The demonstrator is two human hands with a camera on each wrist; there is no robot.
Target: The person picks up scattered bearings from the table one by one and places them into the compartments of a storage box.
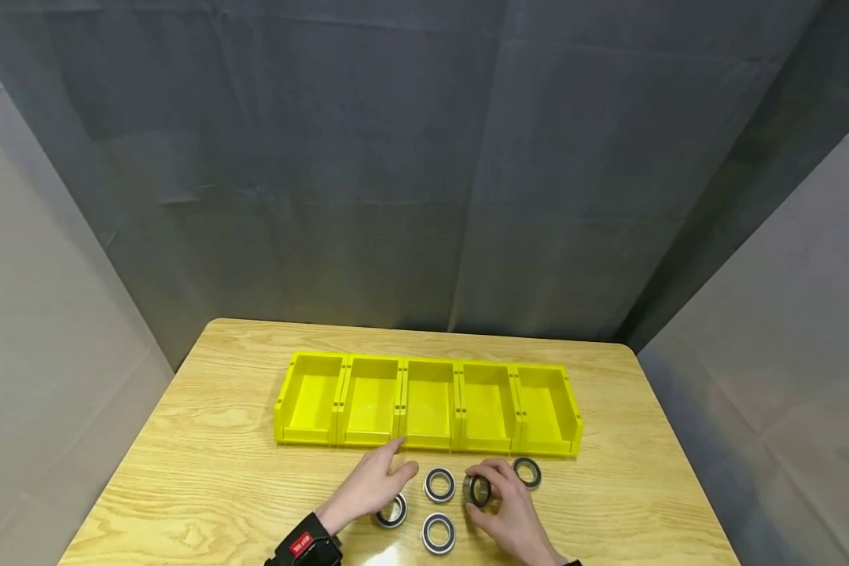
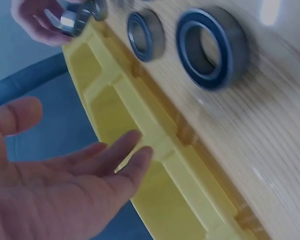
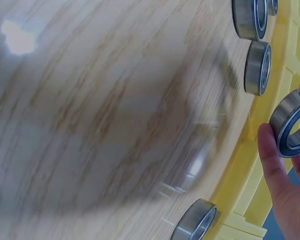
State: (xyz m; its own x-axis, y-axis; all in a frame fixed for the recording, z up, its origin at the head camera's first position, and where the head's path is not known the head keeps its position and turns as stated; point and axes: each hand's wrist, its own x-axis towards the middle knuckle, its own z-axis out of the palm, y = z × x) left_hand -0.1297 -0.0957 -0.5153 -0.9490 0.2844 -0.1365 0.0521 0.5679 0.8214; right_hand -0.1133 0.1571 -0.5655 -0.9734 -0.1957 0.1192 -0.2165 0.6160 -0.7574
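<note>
My right hand point(image 1: 511, 515) pinches a ball bearing point(image 1: 477, 490) between thumb and fingers, and the right wrist view shows that bearing point(image 3: 290, 125) tipped on edge. My left hand point(image 1: 371, 485) holds nothing; its fingers are extended toward the front of the yellow bins, as the left wrist view shows the fingers point(image 2: 125, 165) over them. Under the left hand lies a bearing point(image 1: 392, 511), partly covered by it. Between the hands are two more bearings, an upper bearing point(image 1: 439, 485) and a lower bearing point(image 1: 439, 534). Another bearing point(image 1: 527, 472) lies just beyond the right hand.
A row of joined yellow bins point(image 1: 430, 446) stands across the wooden table point(image 1: 205, 440), behind the hands. A dark curtain point(image 1: 368, 196) hangs behind the table, with pale panels at both sides. A black wrist strap point(image 1: 310, 544) is on the left wrist.
</note>
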